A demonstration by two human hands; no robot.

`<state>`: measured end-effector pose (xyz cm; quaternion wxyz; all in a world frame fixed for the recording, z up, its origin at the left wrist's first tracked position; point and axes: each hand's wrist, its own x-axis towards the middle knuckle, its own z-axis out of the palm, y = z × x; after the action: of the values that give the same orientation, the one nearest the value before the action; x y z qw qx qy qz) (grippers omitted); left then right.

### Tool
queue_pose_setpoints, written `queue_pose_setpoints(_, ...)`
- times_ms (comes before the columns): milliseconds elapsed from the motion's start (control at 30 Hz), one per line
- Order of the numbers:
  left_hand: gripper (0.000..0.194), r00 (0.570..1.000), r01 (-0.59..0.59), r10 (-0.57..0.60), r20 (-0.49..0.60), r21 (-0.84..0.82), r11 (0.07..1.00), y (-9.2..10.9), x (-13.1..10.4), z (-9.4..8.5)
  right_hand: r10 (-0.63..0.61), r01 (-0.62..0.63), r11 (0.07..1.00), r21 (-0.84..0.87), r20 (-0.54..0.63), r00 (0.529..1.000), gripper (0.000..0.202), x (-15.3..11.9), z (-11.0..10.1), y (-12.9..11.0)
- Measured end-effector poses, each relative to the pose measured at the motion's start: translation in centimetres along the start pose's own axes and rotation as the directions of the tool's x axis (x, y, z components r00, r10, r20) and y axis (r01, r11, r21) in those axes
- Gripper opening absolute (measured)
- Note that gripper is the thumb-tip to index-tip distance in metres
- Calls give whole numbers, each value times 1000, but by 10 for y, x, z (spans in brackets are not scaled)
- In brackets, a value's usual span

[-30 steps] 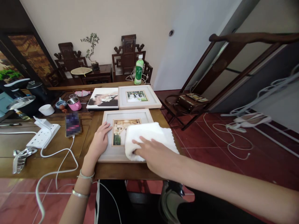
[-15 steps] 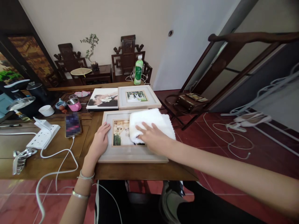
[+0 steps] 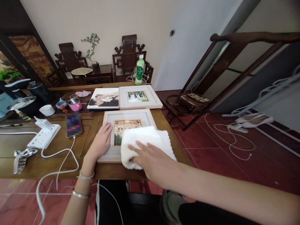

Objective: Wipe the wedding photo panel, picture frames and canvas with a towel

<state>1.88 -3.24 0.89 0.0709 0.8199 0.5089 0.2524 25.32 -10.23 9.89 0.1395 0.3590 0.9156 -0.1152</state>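
A light wooden picture frame (image 3: 107,155) with a small photo lies flat near the table's front edge. My left hand (image 3: 101,140) rests on its left side, fingers close together on the border. My right hand (image 3: 152,159) presses a folded white cloth (image 3: 142,136) against the frame's lower right part, its fingers spread on top and the thumb partly tucked at a fold. The cloth hides that corner and hangs over the frame's front edge. Behind lie a second light frame (image 3: 153,97) and a white-edged photo panel (image 3: 104,90).
On the wooden table (image 3: 75,165) stand a green bottle (image 3: 140,71), a pink mug (image 3: 75,104) and a white cup (image 3: 47,110). A power strip (image 3: 44,137), a phone (image 3: 73,125), cables and a silver hair clip (image 3: 22,160) lie left. A chair (image 3: 201,72) holds a brown bag (image 3: 191,103).
My right hand and the white cloth have moved down toward me and slightly left, uncovering the frame's upper right part. My left hand stays on the frame's left side.
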Motion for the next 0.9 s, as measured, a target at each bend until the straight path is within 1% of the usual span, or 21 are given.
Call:
queue_pose_setpoints(67,45,1000,-7,7,16,15,1000,0,0,-1,3,-7,999,-37,-105,994,61,9,7,21)
queue_pose_setpoints(133,45,1000,-7,7,20,18,1000,0,1,-1,13,-32,994,-100,-185,983,61,20,10,45)
queue_pose_setpoints(233,44,1000,-5,5,15,10,1000,0,1,-1,93,-144,970,-193,-249,964,60,39,1,81)
queue_pose_setpoints(300,44,1000,-4,4,8,6,1000,0,1,0,172,-245,944,-221,-305,937,57,52,-9,101)
queue_pose_setpoints(367,45,1000,-4,4,1,3,1000,-1,0,0,207,-302,924,-233,-360,910,55,63,-18,116)
queue_pose_setpoints(400,45,1000,-3,3,-1,1,1000,-1,0,0,207,-308,921,-239,-371,905,55,68,-20,120)
queue_pose_setpoints(467,47,1000,0,0,-1,-5,1000,-2,0,0,195,-295,921,-255,-355,914,54,73,-22,123)
queue_pose_setpoints(533,51,1000,5,-5,3,-11,1000,-3,0,1,185,-275,924,-265,-318,930,51,73,-18,119)
queue_pose_setpoints(600,55,1000,16,-16,5,-17,1000,-3,0,1,172,-250,931,-267,-285,943,49,66,-11,107)
queue_pose_setpoints(733,55,999,50,-51,-14,-49,998,-2,0,4,162,-210,947,-244,-203,966,46,35,3,69)
queue_pose_setpoints(800,55,998,53,-55,-29,-61,997,-1,0,5,173,-195,959,-206,-120,978,48,16,4,46)
queue_pose_setpoints(900,56,998,47,-50,-45,-65,997,-1,0,6,165,-161,982,-99,42,985,58,-9,1,16)
